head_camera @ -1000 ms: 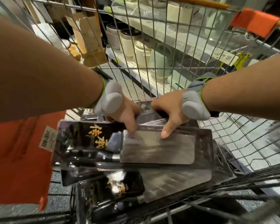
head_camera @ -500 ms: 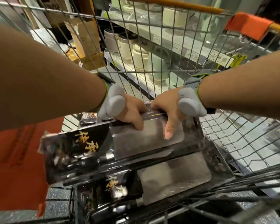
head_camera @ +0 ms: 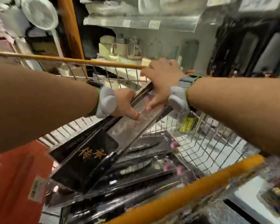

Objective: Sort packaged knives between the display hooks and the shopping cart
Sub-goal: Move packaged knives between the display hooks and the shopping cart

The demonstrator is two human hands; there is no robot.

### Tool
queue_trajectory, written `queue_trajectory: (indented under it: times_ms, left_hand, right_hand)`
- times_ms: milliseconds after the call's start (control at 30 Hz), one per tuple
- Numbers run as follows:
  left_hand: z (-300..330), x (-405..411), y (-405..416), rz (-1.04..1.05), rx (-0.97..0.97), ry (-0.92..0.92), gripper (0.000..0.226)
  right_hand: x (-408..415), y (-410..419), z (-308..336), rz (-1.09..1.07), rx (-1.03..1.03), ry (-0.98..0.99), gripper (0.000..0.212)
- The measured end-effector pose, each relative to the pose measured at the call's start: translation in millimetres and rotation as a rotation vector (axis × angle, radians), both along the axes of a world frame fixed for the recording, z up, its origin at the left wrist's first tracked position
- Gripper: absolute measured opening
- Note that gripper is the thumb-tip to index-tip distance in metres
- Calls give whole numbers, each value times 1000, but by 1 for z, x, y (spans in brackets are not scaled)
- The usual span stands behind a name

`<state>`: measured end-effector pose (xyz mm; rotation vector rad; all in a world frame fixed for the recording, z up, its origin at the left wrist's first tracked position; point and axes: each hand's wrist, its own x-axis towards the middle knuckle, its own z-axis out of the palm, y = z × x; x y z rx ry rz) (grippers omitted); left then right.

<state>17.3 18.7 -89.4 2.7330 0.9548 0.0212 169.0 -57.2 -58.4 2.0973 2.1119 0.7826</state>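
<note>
View: head camera, single, wide-angle
Facing: forward and down, toward 12 o'clock
Nearness: close above shopping cart (head_camera: 205, 147); forearms enter from 9 and 3 o'clock
Shared: none, only one view

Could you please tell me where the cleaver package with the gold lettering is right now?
In the head view it sits centre frame, tilted up above the cart's pile of knife packages; the cleaver package is held at its upper end by the left hand and right hand.

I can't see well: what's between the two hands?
In the head view, only the clear front of the packaged cleaver lies between the left hand and the right hand; both hold it.
</note>
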Motion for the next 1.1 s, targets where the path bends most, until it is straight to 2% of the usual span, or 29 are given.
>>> queue_trajectory:
  times_ms: [33,100,133,167,200,233,267,333,433,467,533,567,633,700,733,833,867,933,1000,1100]
  left_hand:
    - [18,3,2,16,53,-65,37]
    - [50,5,3,-3,89,-236,28]
    - [67,6,2,-28,98,-321,24]
    - [84,9,-5,-53,103,-388,22]
    - [89,12,-5,-65,100,-449,24]
    - [106,16,-13,-76,114,-503,25]
    - [120,20,-22,-74,124,-558,24]
    - [153,27,-43,-89,139,-662,22]
    - [206,33,-80,-182,125,-817,24]
    - [220,36,-92,-223,107,-859,28]
    - [245,41,-125,-285,68,-964,39]
    - [257,46,-142,-319,54,-1024,40]
    - [273,58,-174,-351,44,-1137,37]
    - [283,75,-207,-379,27,-1182,46]
    - [290,90,-232,-384,11,-1193,50]
    - [289,120,-273,-344,-32,-1249,47]
    - [285,124,-274,-311,-45,-1292,51]
    - [274,150,-301,-328,-140,-1343,56]
    - [254,176,-333,-382,-273,-1320,58]
    - [209,206,-377,-432,-404,-1287,40]
  right_hand:
    - [4,-6,13,-106,151,119,125]
    - [9,-19,37,-306,359,573,137]
    - [11,-28,53,-358,387,815,131]
    - [11,-39,69,-364,320,1018,109]
    - [9,-41,72,-350,194,1164,78]
    - [9,-46,82,-322,150,1226,56]
    - [7,-54,93,-298,167,1263,53]
    - [2,-74,121,-208,275,1348,73]
    - [3,-115,171,-70,400,1413,66]
    - [4,-132,185,-50,507,1427,73]
    - [13,-163,208,-30,781,1385,101]
    - [16,-179,221,16,895,1359,106]
    - [22,-212,239,56,995,1296,107]
    - [31,-251,251,76,1117,1269,113]
    - [38,-282,257,94,1169,1250,106]
    - [57,-333,256,121,1268,1186,56]
    - [57,-336,252,131,1256,1184,47]
    - [66,-374,236,86,1294,1091,42]
    - [80,-411,212,19,1341,1041,43]
    - [101,-456,170,-102,1339,976,41]
